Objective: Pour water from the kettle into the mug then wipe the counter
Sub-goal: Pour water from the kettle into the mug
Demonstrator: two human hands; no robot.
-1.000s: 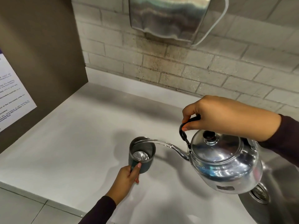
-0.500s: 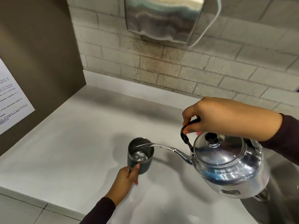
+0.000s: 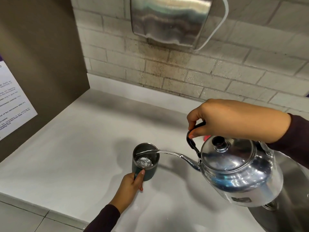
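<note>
A white counter (image 3: 70,148) is filling most of the view, smooth and slightly glossy, and it is catching soft shadows from the things above it. On it a dark mug (image 3: 145,160) is standing upright, near the front edge and roughly in the middle. The left hand (image 3: 129,188) is reaching up from below, its grip closing around the mug's handle on the near side, with the thumb lying against the mug's wall. The right hand (image 3: 234,119) is holding a shiny metal kettle (image 3: 237,171) in the air to the right of the mug, its grip clenching the black handle at the top. The kettle is tilting toward the mug, and a clear stream of water (image 3: 160,151) is running from the thin spout over the mug's rim; water is showing at the bottom of the mug. The lid with its dark knob is sitting on the kettle.

Below the kettle, at the right edge, the curved metal basin of a sink (image 3: 291,211) is showing. A wall of pale bricks (image 3: 234,72) is rising behind the counter, stained darker under a steel hand dryer (image 3: 170,20) with a white cable looping from its right side. On the left a brown panel (image 3: 41,56) is standing against the counter, carrying a printed notice (image 3: 11,101) whose text is too small to read. Pale floor tiles (image 3: 20,218) are showing beyond the counter's front edge.
</note>
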